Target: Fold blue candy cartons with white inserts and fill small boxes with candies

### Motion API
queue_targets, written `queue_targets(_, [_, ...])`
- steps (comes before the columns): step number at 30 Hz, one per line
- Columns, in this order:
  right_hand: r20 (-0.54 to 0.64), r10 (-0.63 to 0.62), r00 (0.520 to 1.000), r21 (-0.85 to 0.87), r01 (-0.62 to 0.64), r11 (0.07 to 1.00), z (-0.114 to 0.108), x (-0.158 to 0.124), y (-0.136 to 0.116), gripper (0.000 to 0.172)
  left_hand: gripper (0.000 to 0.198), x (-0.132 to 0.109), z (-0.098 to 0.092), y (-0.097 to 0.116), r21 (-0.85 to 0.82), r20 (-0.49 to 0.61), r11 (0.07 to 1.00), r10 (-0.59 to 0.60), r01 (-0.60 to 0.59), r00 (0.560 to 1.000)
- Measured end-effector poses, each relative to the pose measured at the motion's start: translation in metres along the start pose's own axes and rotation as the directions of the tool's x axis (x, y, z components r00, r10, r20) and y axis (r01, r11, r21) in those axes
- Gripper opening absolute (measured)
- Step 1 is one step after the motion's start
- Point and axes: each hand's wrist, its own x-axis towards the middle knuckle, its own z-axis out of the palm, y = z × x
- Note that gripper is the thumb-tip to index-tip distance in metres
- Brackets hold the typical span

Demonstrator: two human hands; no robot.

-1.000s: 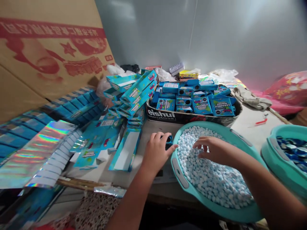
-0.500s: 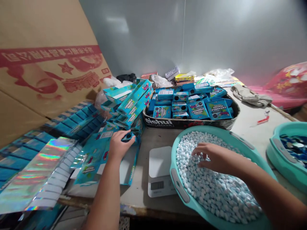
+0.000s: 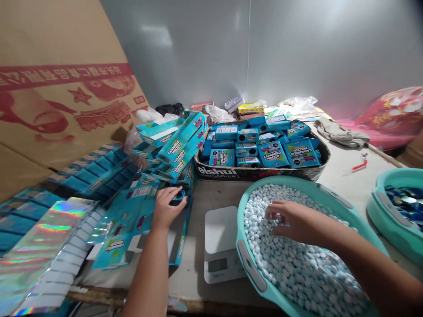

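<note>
My left hand [image 3: 167, 207] grips a small blue candy box [image 3: 179, 196] between thumb and fingers, low over an open blue display carton [image 3: 181, 244]. Over a teal basin [image 3: 245, 211] of pale blue and white candies [image 3: 297, 268], my right hand [image 3: 291, 220] reaches in with its fingers bent down. Its thumb stays apart from the fingers, and candies show in the gap. Between the two hands lies a white kitchen scale [image 3: 220, 231] with a bare plate. Stacked display cartons [image 3: 176, 149] stand just beyond my left hand.
A black tray [image 3: 218, 173] of small blue boxes sits behind the scale. Filled cartons [image 3: 95, 171] and a shiny holographic sheet [image 3: 49, 246] lie left, below a big cardboard box [image 3: 66, 88]. Another teal basin [image 3: 380, 207], a grey cloth [image 3: 342, 132] and a red-handled tool [image 3: 359, 166] are at right.
My right hand's fingers have curled slightly more over the candies. My left hand keeps the small box in nearly the same place. The camera view has shifted slightly.
</note>
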Motion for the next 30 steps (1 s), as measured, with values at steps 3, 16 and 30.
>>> queue_targets(3, [0.004,0.010,1.000,0.018,-0.010,1.000,0.000,0.000,-0.002,0.022,0.038,0.002,0.006,-0.004,0.009,0.041,1.000,0.001,-0.001,0.999])
queue_targets(16, [-0.126,-0.008,0.992,0.020,0.010,1.000,-0.008,-0.001,-0.008,0.042,0.024,0.041,-0.018,0.059,0.051,-0.287,0.957,0.287,-0.285,0.914])
queue_targets(30, [-0.075,-0.390,0.918,-0.061,0.387,0.920,0.022,-0.002,-0.009,0.044,0.066,0.193,0.017,0.123,0.116,0.478,0.975,0.111,-0.188,0.871])
